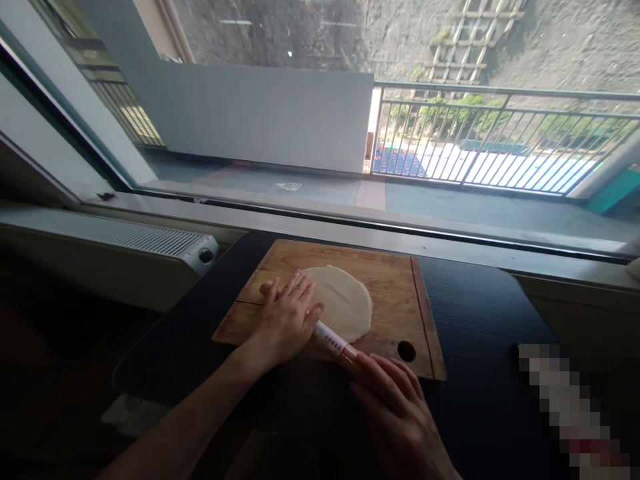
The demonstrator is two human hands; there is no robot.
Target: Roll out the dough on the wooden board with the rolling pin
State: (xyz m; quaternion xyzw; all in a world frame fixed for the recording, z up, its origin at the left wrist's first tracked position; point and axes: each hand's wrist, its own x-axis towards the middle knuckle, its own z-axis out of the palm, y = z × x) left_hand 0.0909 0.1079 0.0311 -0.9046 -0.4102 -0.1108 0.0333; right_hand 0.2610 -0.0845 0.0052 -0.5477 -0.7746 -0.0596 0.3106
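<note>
A thin, flat round of dough [345, 300] lies on a wooden cutting board [390, 287]. A rolling pin [336, 340] with a white and red label slants across the near left part of the dough. My left hand [287, 317] lies over the pin's far left part, palm down, fingers stretched out and thumb apart. My right hand [395, 400] is closed around the pin's near right end, which its fingers partly hide. Both hands are in shadow.
The board rests on a dark table [475, 320] against a window sill [350, 233]. A white radiator [125, 233] stands at the left. A pixelated item [565, 400] lies at the right. Beyond the glass is a balcony railing [490, 140].
</note>
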